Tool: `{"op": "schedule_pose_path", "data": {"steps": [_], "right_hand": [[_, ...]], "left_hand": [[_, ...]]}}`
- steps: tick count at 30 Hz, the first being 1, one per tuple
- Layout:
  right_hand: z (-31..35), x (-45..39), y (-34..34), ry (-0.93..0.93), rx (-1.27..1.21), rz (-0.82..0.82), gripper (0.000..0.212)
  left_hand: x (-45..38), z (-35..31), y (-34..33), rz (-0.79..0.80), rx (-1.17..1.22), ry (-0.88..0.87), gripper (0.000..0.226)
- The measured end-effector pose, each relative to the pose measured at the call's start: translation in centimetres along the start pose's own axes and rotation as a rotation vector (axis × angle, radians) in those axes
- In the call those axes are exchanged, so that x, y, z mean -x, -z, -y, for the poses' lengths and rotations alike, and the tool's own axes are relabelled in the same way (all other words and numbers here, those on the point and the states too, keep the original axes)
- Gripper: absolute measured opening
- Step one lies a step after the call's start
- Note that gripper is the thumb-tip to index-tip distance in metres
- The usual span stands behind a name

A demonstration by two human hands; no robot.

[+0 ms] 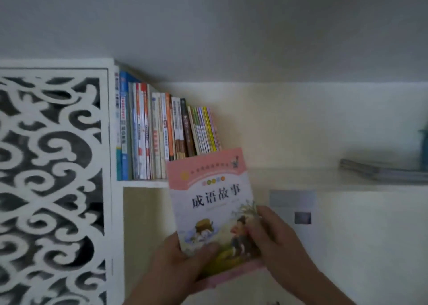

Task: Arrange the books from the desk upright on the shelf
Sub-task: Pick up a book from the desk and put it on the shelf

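Observation:
I hold a pink-covered picture book (213, 198) upright in front of the white shelf (289, 177), its top edge overlapping the bottom of the standing books. My left hand (178, 265) grips its lower left corner, thumb across the cover. My right hand (275, 237) grips its lower right edge. A row of several upright books (162, 133) fills the shelf's left end, the rightmost ones leaning left. The desk is out of view.
A white carved fretwork panel (51, 177) closes the shelf's left side. A flat stack of thin books (382, 171) lies on the shelf at the right, next to a teal object (423, 149) at the frame edge. The shelf board between row and stack is bare.

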State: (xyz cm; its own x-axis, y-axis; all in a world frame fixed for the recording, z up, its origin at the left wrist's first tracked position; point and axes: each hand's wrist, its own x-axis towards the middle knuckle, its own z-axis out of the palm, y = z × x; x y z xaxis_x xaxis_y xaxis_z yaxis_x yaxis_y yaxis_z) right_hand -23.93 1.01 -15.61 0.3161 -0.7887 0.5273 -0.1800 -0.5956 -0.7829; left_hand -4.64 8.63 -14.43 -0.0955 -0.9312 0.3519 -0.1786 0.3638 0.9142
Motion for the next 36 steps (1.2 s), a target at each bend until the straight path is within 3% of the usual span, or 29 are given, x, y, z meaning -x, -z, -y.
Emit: {"op": "schedule_pose_path", "data": {"steps": [2, 5, 7, 10, 18, 24, 27, 30, 33, 36], "right_hand": [[0.6, -4.8, -0.7, 0.109, 0.075, -0.101, 0.024], [2.0, -11.3, -2.1, 0.282, 0.223, -0.184, 0.013], [2.8, -15.3, -3.0, 0.247, 0.38, -0.147, 0.041], [3.1, -19.7, -3.9, 0.135, 0.467, -0.08, 0.072], [1.4, -22.9, -0.3, 0.184, 0.349, 0.094, 0.078], [-0.1, -23.8, 3.0, 0.208, 0.501, 0.016, 0.069], [-1.2, -22.7, 5.1, 0.169, 0.68, -0.102, 0.063], [-2.2, -21.1, 7.2, 0.144, 0.683, -0.149, 0.06], [-3.0, -20.6, 9.0, 0.125, 0.62, -0.218, 0.058], [-3.0, -20.3, 9.6, 0.124, 0.593, -0.252, 0.055]], "left_hand": [[0.3, 0.5, 2.4, -0.372, 0.066, -0.015, 0.02], [0.3, 0.1, 5.0, -0.57, 0.093, -0.036, 0.026], [-0.8, 0.2, 6.4, -0.621, 0.031, -0.053, 0.03], [-1.7, 0.5, 7.4, -0.652, -0.015, -0.081, 0.026], [-4.3, 1.1, 8.1, -0.674, -0.049, -0.123, 0.025], [-8.2, 0.1, 6.2, -0.637, -0.147, -0.233, 0.022], [-10.8, -2.4, 3.9, -0.571, -0.166, -0.396, 0.033], [-14.4, -3.7, 2.4, -0.637, -0.33, -0.508, 0.036], [-18.4, -3.5, 1.8, -0.655, -0.324, -0.462, 0.053], [-20.7, -2.4, 1.2, -0.706, -0.536, -0.369, 0.096]]}}
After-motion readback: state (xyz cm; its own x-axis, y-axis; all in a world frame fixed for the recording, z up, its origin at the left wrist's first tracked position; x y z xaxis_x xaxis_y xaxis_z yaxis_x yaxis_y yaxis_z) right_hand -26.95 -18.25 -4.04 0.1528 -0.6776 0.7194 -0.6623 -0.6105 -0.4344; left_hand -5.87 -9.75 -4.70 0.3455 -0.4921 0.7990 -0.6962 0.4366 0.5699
